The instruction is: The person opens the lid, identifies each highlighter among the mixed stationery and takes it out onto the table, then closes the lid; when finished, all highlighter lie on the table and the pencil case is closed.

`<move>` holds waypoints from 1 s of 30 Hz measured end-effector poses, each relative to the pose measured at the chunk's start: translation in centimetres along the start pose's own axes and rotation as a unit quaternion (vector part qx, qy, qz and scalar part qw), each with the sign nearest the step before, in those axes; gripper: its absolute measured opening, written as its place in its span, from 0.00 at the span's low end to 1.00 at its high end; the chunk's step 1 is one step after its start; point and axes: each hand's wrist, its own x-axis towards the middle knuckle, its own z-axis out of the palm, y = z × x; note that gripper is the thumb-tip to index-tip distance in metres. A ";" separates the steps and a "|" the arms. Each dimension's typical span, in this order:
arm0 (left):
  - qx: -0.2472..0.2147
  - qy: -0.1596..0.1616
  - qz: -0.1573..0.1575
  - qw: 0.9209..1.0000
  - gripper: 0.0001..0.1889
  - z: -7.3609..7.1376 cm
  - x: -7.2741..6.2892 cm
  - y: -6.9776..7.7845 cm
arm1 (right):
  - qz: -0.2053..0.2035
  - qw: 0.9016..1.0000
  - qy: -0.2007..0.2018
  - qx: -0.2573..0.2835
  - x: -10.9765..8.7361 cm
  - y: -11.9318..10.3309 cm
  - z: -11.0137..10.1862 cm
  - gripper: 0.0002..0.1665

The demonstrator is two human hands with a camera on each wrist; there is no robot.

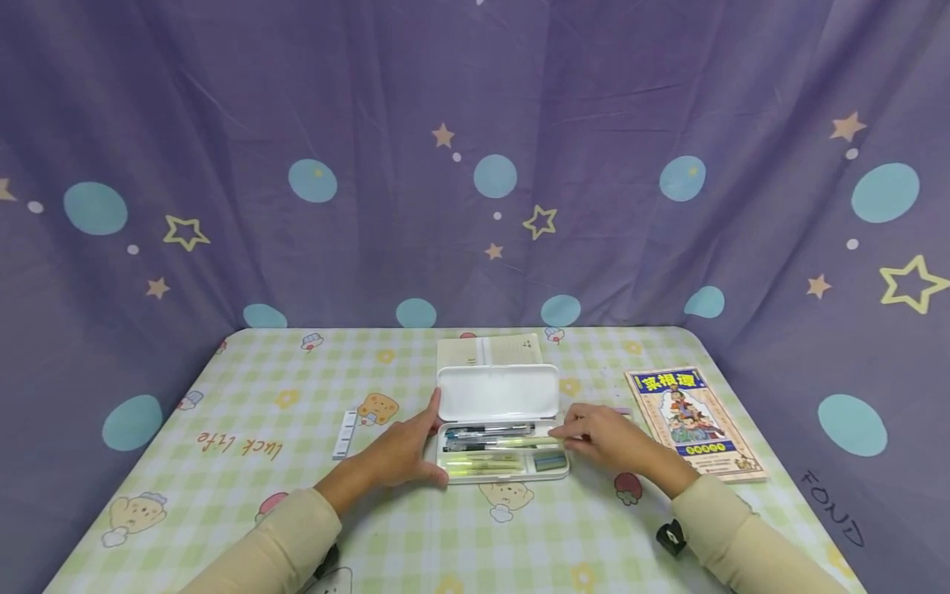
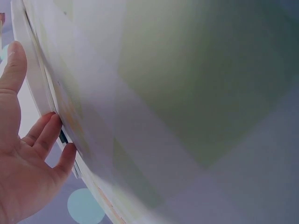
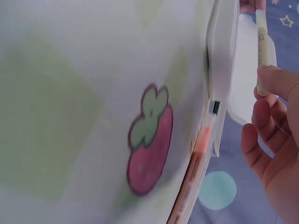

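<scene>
A white pencil case stands on the table with its lid raised at the back. Several dark pens and pale yellow pens lie inside, with a small grey-green block in the front right compartment. My left hand spans the case's left end, thumb near the front corner and fingers touching the side by the lid. Between thumb and fingertips, my right hand pinches a pale yellow pen by one end, held level over the case's right side. Part of that pen is hidden by the fingers.
A pinkish pen lies right of the case. Farther right is a colourful book. Behind the lid sits a beige notebook, and a white-and-blue strip lies to the left. A purple curtain surrounds the checked tablecloth.
</scene>
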 end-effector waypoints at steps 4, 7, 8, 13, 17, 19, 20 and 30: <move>-0.004 0.000 -0.001 1.000 0.76 0.0 0.0 0.0 | 0.006 1.000 0.002 -0.008 -0.5 0.6 -0.7 0.15; -0.001 0.000 -0.003 1.000 0.76 0.1 0.0 -0.1 | 0.009 1.000 0.007 -0.011 -0.9 1.1 -1.2 0.16; 0.000 -0.001 -0.004 1.000 0.76 0.1 0.0 -0.1 | 0.010 1.000 0.011 -0.010 -1.0 1.3 -1.3 0.16; 0.002 -0.002 -0.002 1.000 0.76 0.1 0.0 -0.2 | 0.025 0.999 0.023 -0.010 -1.7 2.3 -2.0 0.15; 0.005 -0.002 0.003 1.000 0.76 0.0 0.0 -0.2 | 0.039 0.999 0.027 -0.018 -2.3 3.0 -2.5 0.17; 0.005 -0.002 0.003 1.000 0.76 0.0 0.0 -0.2 | 0.047 0.998 0.029 -0.020 -2.5 3.3 -2.7 0.17; 0.006 -0.002 0.003 1.000 0.76 -0.1 0.0 -0.2 | 0.051 0.998 0.029 -0.022 -2.6 3.5 -2.8 0.17; 0.008 -0.003 0.002 1.000 0.76 0.0 0.1 -0.2 | 0.119 0.993 0.016 -0.020 -3.8 5.0 -3.8 0.16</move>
